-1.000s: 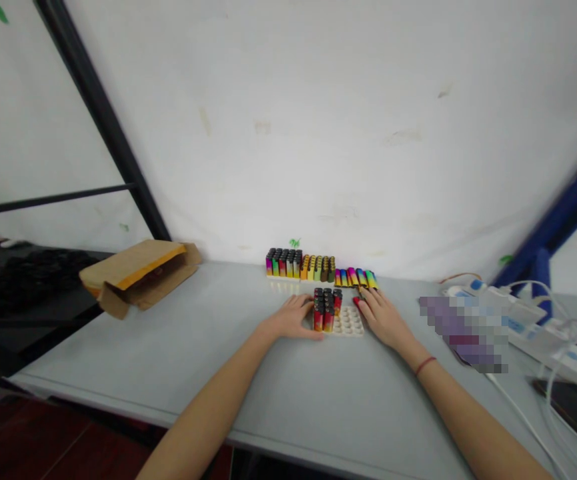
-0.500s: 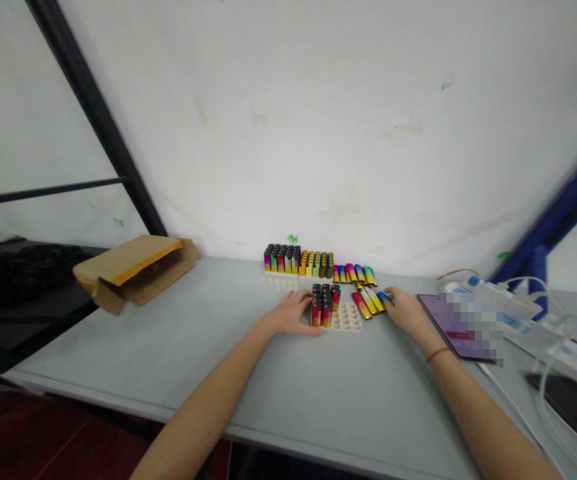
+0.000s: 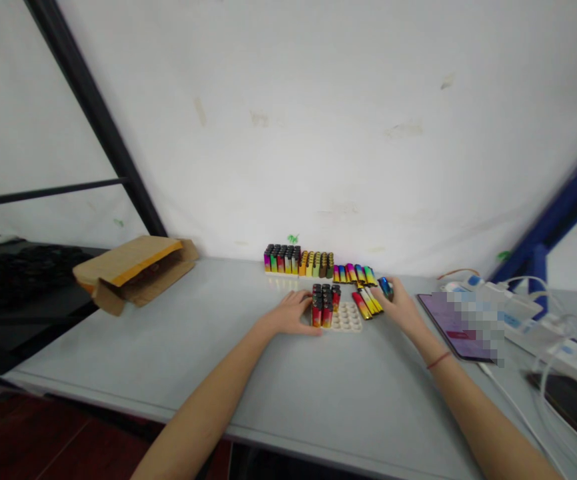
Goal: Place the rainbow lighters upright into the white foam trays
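Note:
My left hand [image 3: 293, 315] is curled around the left end of a white tray [image 3: 348, 319], thumb along the front and fingers behind. Red lighters [image 3: 321, 312] with black tops stand upright in the tray's left part; round holes show in its right part. My right hand [image 3: 401, 308] grips a blue lighter [image 3: 385, 287] between thumb and fingers, tilted and raised off the table. Beside that hand, a few red, yellow and white shiny lighters [image 3: 363, 305] lie flat. Behind them is a row of multicoloured lighters [image 3: 353, 274], also lying down.
Against the wall stand a block of black-topped lighters [image 3: 282, 260] and a block of gold-topped ones [image 3: 316, 264]. An open cardboard box [image 3: 133, 267] lies at left. On the right are a tablet-like device [image 3: 448, 327], power strips with cables [image 3: 508, 307] and a dark phone [image 3: 573, 403].
My right hand has lifted the blue lighter from beside the other loose ones and turned it. My left hand stays at the tray.

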Available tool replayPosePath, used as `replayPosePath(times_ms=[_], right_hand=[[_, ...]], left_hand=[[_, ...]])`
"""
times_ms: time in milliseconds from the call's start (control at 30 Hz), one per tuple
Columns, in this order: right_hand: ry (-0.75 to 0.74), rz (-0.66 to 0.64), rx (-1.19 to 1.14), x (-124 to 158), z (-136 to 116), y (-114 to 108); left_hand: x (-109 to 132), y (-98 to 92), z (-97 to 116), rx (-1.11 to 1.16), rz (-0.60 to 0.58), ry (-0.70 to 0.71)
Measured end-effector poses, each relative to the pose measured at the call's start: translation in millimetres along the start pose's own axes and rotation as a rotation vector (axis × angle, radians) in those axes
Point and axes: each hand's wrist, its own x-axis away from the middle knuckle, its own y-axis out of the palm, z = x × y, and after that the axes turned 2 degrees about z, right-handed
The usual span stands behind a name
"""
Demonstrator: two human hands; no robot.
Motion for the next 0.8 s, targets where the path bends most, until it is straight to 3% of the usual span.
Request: replayPosePath(times_ms=[100, 200, 333, 400, 467, 633, 800], right_hand=[[0.0, -0.025, -0.148, 5, -5, 8], [0.063, -0.053, -0.437, 10, -12, 15], [0.456, -0.021, -0.844, 18, -29, 17], [0.595, -0.008, -0.93, 21, -35, 19], [0.598, -0.008, -0.928, 23, -36, 23], [0.394, -0.059, -0.883, 21, -27, 36], [0.493, -0.081, -0.987, 20, -28, 34]], left_hand=[[0, 0.3, 0, 0.022, 0.007, -0.002], [0, -0.2, 0, 0.034, 0.006, -0.008], [1, -1.9, 2, 0.02, -0.008, -0.014], [1, -2.3, 3, 0.018, -0.009, -0.013], [1, -2.0, 3, 0.025, 0.001, -0.007], [1, -0.5, 0, 0.039, 0.014, -0.001], [0, -0.7, 0, 0.029, 0.005, -0.008]])
